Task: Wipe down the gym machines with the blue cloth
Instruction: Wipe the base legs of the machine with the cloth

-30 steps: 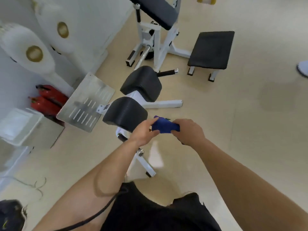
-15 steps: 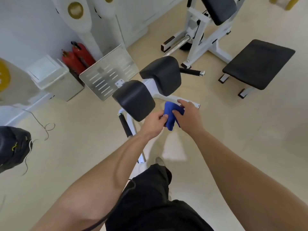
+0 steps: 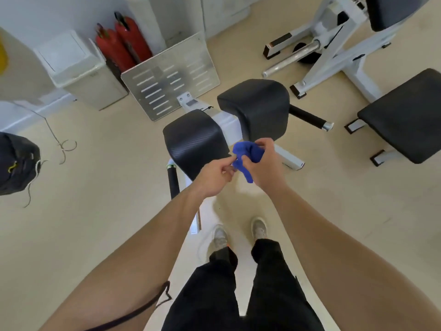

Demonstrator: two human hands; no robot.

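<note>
A bunched blue cloth (image 3: 248, 155) hangs in the air between both hands, just above the floor beside the machine. My right hand (image 3: 265, 163) grips its upper part with curled fingers. My left hand (image 3: 218, 174) pinches its lower left edge. Directly beyond the hands stands a white-framed gym machine with two black pads, the near pad (image 3: 194, 142) and the far pad (image 3: 256, 108), plus a perforated metal foot plate (image 3: 170, 77). Neither pad is touched by the cloth.
A black flat bench (image 3: 405, 113) stands at the right, a second white machine with a chrome bar (image 3: 292, 59) behind it. Two red fire extinguishers (image 3: 121, 41) and a white bin (image 3: 78, 68) stand by the wall. A dark bag (image 3: 18, 163) lies at the left.
The camera has moved closer over the machine. Both hands have kept hold of the cloth and reworked it from a flatter fold into a bunched, hanging shape.
</note>
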